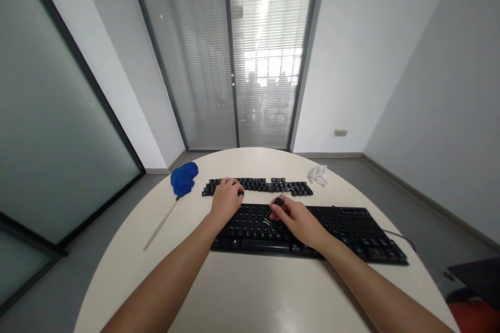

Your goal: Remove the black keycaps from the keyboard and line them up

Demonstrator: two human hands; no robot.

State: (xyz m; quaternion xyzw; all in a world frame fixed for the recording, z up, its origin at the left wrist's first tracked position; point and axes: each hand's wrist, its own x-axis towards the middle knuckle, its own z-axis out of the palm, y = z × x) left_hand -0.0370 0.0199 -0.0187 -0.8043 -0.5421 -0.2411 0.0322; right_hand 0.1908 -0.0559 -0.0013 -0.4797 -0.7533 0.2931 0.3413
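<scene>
A black keyboard (269, 243) lies across the table, many of its keycaps off and the small switch stems bare. My right hand (299, 218) is over its middle, closed on a keycap puller (278, 201) with a black handle and thin wire ends. The lower wires point down at the keys. Behind the keyboard, loose black keycaps (255, 184) stand in rows. My left hand (226, 200) is at the left part of these rows, thumb and fingers pinched around a small black keycap (240, 193).
On the left lies a blue duster (183, 178) with a pale stick handle (161, 225). A crumpled white tissue (318, 175) sits at the back right of the round table (250, 291). The keyboard's cable (402, 237) runs off the right edge, near a dark chair (474, 281).
</scene>
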